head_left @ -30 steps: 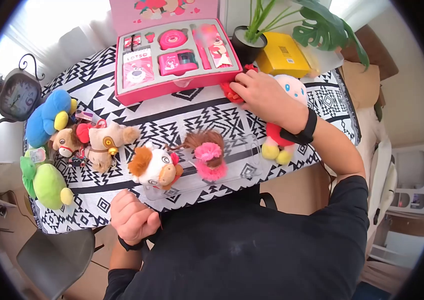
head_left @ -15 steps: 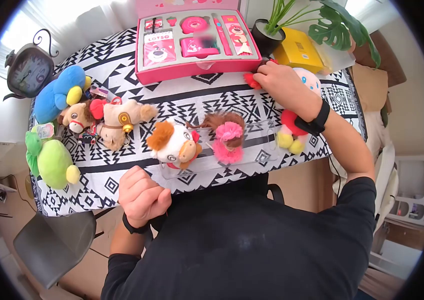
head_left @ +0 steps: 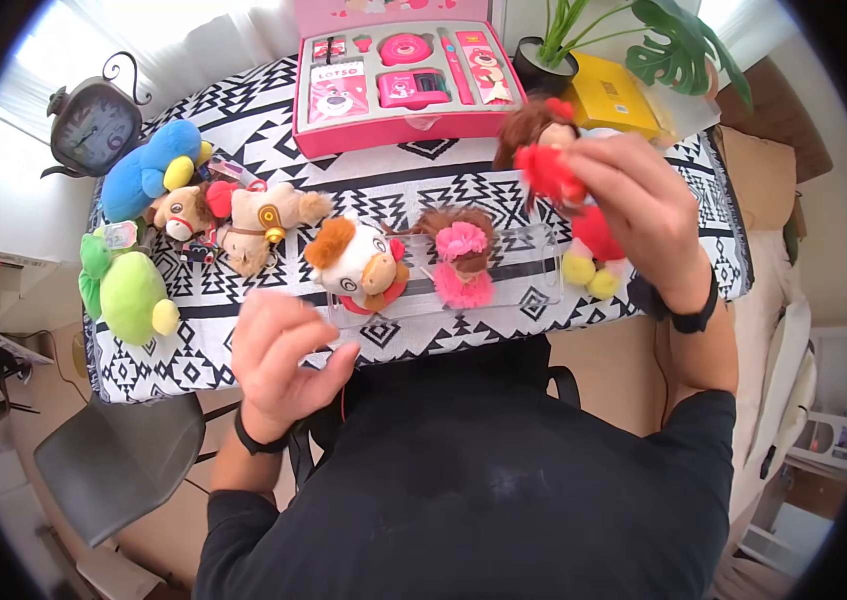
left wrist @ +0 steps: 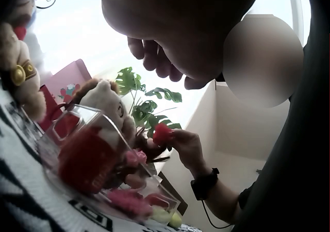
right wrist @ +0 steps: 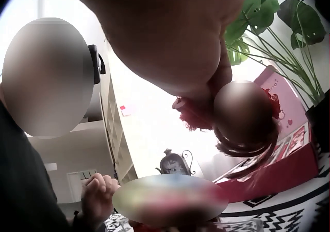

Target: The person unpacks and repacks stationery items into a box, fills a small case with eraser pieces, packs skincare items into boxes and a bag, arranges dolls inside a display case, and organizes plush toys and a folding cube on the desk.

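My right hand [head_left: 649,205] pinches a small brown-haired doll [head_left: 548,176] by its ruffled red dress, held up over the table's right side. Below that hand, a plush toy in red with yellow feet [head_left: 594,262] lies partly covered. In a clear plastic tray [head_left: 556,262] sit a brown-and-white cow plush [head_left: 359,265] and a second doll in pink ruffles [head_left: 464,275]. My left hand [head_left: 284,355], a little blurred, hovers empty at the front edge beside the cow, fingers loosely bent and thumb apart. The right wrist view shows the red dress [right wrist: 193,116] under my right hand.
A pink gift box [head_left: 399,132] stands lid-up at the back. Beside it are a potted plant [head_left: 544,75] and a yellow box [head_left: 609,95]. Leftward lie blue [head_left: 149,172], green [head_left: 134,295] and tan [head_left: 269,215] plush toys, near a clock [head_left: 94,130]. A grey chair [head_left: 124,460] stands front left.
My right hand has lifted the red-dressed doll from beside the pink box and brought it nearer me. My left hand has loosened, its thumb moving out from the fingers. The head view has shifted.
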Tool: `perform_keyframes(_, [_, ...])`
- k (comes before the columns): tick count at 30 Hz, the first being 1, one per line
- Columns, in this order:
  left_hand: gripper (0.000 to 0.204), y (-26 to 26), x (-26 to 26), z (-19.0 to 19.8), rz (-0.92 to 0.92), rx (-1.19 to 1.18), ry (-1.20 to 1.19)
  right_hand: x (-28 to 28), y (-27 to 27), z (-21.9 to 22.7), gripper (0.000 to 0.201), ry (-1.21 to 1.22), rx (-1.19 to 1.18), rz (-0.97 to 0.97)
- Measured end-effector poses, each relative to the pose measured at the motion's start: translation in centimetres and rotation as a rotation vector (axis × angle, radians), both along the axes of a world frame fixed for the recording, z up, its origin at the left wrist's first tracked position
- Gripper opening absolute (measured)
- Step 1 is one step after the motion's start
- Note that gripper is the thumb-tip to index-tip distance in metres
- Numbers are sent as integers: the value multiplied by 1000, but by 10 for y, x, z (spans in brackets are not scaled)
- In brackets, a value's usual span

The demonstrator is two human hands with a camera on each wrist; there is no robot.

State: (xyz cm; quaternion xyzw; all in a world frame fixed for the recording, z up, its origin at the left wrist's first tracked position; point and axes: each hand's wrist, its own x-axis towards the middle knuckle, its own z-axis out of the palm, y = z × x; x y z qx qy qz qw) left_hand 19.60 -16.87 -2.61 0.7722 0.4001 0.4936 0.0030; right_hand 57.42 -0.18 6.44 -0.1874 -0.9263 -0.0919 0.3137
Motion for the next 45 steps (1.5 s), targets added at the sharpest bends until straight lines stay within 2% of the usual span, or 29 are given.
perform_keyframes(1, [32,8,3,18,2,-2,77,-3,-11,9,38,4,9,94])
perform_keyframes(3, [66,29,8,53,-77,-5,160,-17,-34,19,38,10,61,188])
perform_keyframes(5, [88,48,23,91,-158,-67,232,-31,-42,18,36,21,148,321])
perform_keyframes(7, [97,72,42,114,-388,-171,272,-40,-51,11,35,54,207,373])
perform_keyframes(9, [98,83,55,124,-452,-299,361,-43,-60,12,31,-43,311,431])
perform_keyframes(11, [93,103,61,124,-620,-466,421,-42,-62,6,26,2,382,442])
perform_keyframes(12, [93,109,61,124,-618,-461,433,-37,-64,5,25,-32,384,422])
perform_keyframes(14, [87,117,60,124,-749,-661,397,-27,-66,0,21,-69,395,383])
perform_keyframes(15, [87,120,61,125,-754,-659,408,-23,-65,-2,21,-64,400,374])
perform_keyframes(17, [83,122,64,125,-770,-913,233,-18,-65,-9,22,-60,409,371])
perform_keyframes(19, [78,136,67,113,-759,-858,236,-15,-66,-18,22,-31,465,352])
perform_keyframes(21, [68,141,66,114,-750,-775,415,-12,-66,-20,23,19,465,339])
perform_keyframes(22, [56,140,67,115,-755,-781,410,-12,-65,-22,23,23,466,335])
perform_keyframes(25, [50,141,74,119,-715,-725,460,-13,-66,-30,25,54,396,312])
perform_keyframes(27, [47,140,77,119,-689,-711,443,-16,-66,-36,28,180,169,307])
perform_keyframes(28, [43,140,77,120,-632,-603,452,-13,-65,-42,39,213,106,302])
perform_keyframes(29, [40,139,77,121,-575,-494,460,-12,-66,-45,39,214,111,303])
perform_keyframes(30, [37,139,78,122,-517,-385,466,-11,-66,-47,45,370,-66,223])
perform_keyframes(31, [37,139,79,122,-515,-381,466,-10,-68,-49,52,523,-244,140])
perform_keyframes(32, [33,138,81,122,-428,-144,516,-9,-73,-54,60,642,-473,112])
perform_keyframes(33, [30,137,83,122,-340,91,560,-11,-72,-55,60,642,-470,111])
perform_keyframes(34, [22,136,88,122,-320,190,553,-16,-70,-55,59,679,-637,153])
perform_keyframes(36, [20,131,92,125,-314,247,586,-28,-71,-63,57,750,-926,210])
perform_keyframes(37, [19,128,94,126,-303,302,619,-32,-75,-60,57,754,-926,205])
perform_keyframes(39, [14,127,97,122,-288,335,605,-39,-84,-49,59,708,-1170,124])
perform_keyframes(41, [13,129,96,119,-296,336,606,-49,-82,-55,56,733,-1099,95])
perform_keyframes(43, [15,131,91,121,-282,304,633,-52,-82,-55,44,770,-1014,24])
perform_keyframes(45, [17,134,85,120,-272,270,661,-51,-84,-54,38,727,-940,-32])
